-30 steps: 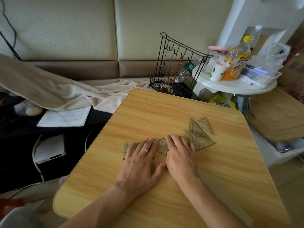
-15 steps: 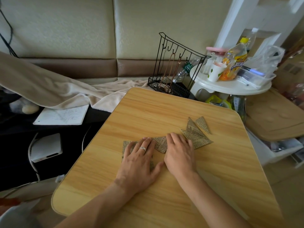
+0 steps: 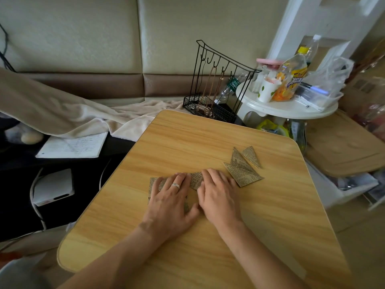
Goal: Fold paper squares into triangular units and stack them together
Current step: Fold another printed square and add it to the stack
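Wooden surface (image 3: 208, 236) carries a printed paper square (image 3: 155, 182) pinned flat under both hands, left hand (image 3: 169, 202) and right hand (image 3: 218, 195) with straight fingers, probably to sharpen a crease, while finished triangular units (image 3: 242, 166) wait just beyond the right hand.

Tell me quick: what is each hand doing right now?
Left hand: open, fingers flat, pressing the paper sheet on the table.
Right hand: open, flat on the same sheet, holding nothing.
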Motion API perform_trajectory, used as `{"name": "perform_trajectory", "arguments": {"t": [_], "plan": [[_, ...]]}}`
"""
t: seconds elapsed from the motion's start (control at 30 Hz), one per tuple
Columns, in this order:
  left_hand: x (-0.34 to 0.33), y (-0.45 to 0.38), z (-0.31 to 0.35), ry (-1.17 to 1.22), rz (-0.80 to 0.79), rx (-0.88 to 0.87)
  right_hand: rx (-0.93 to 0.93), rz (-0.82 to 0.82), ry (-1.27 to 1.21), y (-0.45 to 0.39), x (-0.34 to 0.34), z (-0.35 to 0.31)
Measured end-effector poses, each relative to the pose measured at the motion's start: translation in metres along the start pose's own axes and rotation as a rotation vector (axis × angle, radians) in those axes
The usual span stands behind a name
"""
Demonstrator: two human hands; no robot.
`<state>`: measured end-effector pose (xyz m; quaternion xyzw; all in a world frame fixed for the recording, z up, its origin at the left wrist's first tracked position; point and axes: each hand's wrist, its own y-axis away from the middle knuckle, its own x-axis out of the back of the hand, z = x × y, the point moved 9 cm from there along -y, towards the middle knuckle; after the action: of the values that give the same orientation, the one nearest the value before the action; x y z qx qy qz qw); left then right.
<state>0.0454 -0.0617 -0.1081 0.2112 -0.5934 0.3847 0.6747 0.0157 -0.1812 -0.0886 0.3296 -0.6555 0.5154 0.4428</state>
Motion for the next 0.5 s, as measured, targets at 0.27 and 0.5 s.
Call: {"name": "perform_trajectory", "arguments": {"t": [0.27, 0.5], "plan": [[0.008, -0.012, 0.009, -0.087, 0.001, 0.009, -0.001, -0.123, 0.010, -0.002, -0.006, 0.004], [0.021, -0.002, 0.009, -0.165, 0.093, 0.049, -0.013, -0.125, 0.014, -0.001, -0.006, 0.003]]}}
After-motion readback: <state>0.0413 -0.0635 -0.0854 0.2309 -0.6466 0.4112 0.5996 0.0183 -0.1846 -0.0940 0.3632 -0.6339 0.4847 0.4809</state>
